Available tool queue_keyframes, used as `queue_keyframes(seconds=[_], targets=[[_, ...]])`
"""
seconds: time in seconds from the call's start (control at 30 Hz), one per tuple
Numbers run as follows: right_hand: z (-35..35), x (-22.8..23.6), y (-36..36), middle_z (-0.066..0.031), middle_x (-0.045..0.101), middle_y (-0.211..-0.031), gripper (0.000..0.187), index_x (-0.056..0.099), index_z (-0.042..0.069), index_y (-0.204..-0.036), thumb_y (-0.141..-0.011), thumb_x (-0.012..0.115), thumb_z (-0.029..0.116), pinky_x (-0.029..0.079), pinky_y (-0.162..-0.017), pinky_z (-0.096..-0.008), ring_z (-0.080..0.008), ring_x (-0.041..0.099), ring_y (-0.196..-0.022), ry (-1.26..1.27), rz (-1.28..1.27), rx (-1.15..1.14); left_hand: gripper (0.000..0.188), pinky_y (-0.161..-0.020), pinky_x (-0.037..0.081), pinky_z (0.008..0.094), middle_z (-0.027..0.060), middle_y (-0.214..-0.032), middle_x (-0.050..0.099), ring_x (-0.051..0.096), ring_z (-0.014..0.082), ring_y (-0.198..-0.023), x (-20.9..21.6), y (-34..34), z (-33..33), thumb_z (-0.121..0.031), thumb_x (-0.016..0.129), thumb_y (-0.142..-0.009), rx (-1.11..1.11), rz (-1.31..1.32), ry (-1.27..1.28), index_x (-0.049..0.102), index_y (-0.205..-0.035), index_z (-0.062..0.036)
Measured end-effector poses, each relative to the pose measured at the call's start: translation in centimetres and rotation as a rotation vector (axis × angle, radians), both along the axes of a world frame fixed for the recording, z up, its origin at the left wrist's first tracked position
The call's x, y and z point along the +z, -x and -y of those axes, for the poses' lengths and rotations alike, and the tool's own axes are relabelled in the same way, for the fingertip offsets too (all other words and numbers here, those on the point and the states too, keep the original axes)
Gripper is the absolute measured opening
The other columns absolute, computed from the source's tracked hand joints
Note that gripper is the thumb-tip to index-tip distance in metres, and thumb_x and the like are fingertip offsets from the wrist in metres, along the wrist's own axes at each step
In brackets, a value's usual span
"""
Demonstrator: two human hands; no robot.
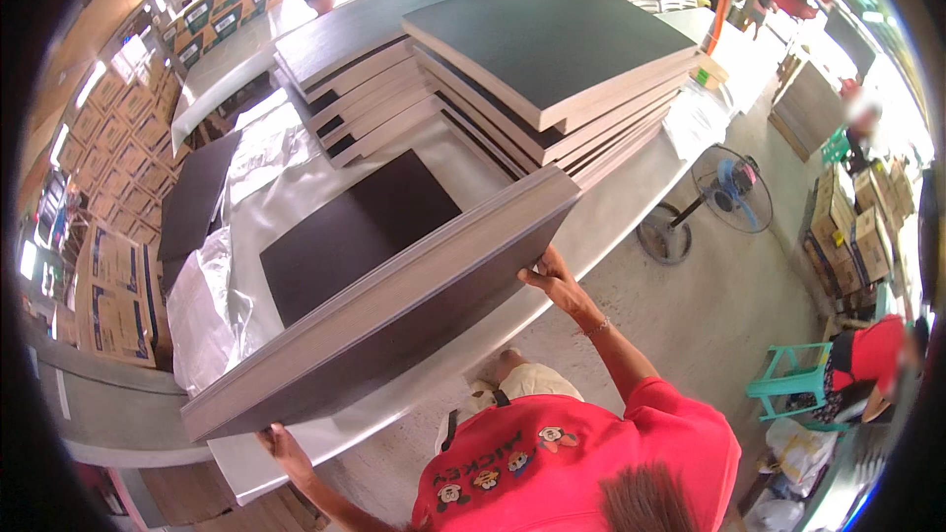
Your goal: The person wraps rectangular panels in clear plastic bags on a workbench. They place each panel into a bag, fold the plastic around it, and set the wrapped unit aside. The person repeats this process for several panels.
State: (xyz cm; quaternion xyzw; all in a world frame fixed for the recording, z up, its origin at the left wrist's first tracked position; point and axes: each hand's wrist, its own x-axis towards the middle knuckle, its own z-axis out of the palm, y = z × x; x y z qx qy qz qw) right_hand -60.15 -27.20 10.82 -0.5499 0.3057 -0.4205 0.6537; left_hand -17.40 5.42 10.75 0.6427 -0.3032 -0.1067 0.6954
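Dark panel w/ pale edge [394,347] tilts across frame, lower L to ctr. L hand [279,441] at lower L: fingers gripping panel's bottom edge. R hand [559,286], just R of ctr: fingers clamped nr its other end. Flat dark board [360,232] & stacked boards [547,39] on table [636,199], ctr to upper ctr.

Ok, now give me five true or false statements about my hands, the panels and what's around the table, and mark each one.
1. The left hand and right hand are both on the dark-faced slab. True.
2. The slab is level. False: it is tilted, pale edge upward.
3. A dark panel lies on the table beyond the slab. True.
4. The panel stack nearest the right hand has bright red edges. False: that panel stack has pale edges.
5. A fan stands on the floor. True.
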Motion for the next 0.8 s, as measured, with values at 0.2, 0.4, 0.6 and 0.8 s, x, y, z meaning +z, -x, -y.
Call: queue_keyframes(seconds=[0.2, 0.4, 0.6, 0.8], targets=[[-2.7, 7.5, 2.9, -0.0119, 0.031, -0.147, 0.079, 0.022, 0.0, -0.145, -0.082, 0.068, 0.007, 0.016, -0.112, -0.0338, -0.0212, 0.023, -0.137, 0.093, 0.057, 0.026, 0.066, -0.108, 0.024, 0.041, 0.0167, -0.138, 0.039, 0.035, 0.0264, -0.127, 7.0, -0.5, -1.5, -0.033, 0.06, -0.091, 0.081, 0.059, -0.078, 0.032, -0.137, 0.0053], [0.1, 19.4, 7.2, -0.0155, 0.046, -0.135, 0.078, 0.033, -0.004, -0.14, -0.08, 0.071, 0.028, 0.026, -0.108, -0.0337, -0.0231, 0.038, -0.128, 0.323, -0.082, -0.155, 0.083, -0.109, 0.02, 0.0442, 0.0222, -0.136, 0.036, 0.034, 0.0298, -0.127, 16.6, 3.1, 4.0, -0.05, 0.061, -0.085, 0.213, 0.079, -0.023, 0.031, -0.135, 0.0099], [11.8, 28.7, 15.4, -0.0121, 0.06, -0.113, 0.075, 0.049, -0.003, -0.128, -0.079, 0.068, 0.051, 0.046, -0.094, -0.0335, -0.0208, 0.058, -0.103, 0.607, -0.4, -0.393, 0.072, -0.11, 0.027, 0.0434, 0.0175, -0.138, 0.041, 0.038, 0.027, -0.128, 25.8, 9.6, 14.4, -0.05, 0.056, -0.088, 0.306, 0.131, -0.004, 0.042, -0.136, 0.0014], [23.9, 40.8, 19.4, -0.0248, 0.052, -0.121, 0.062, 0.05, -0.01, -0.122, -0.077, 0.075, 0.025, 0.031, -0.102, -0.0514, -0.0383, 0.044, -0.117, 0.439, -0.294, -0.294, 0.076, -0.113, 0.023, 0.04, 0.0179, -0.138, 0.044, 0.035, 0.0271, -0.134, 30.7, 12.7, 29.9, -0.055, 0.062, -0.08, 0.057, 0.58, -0.094, 0.048, -0.132, -0.0016]])
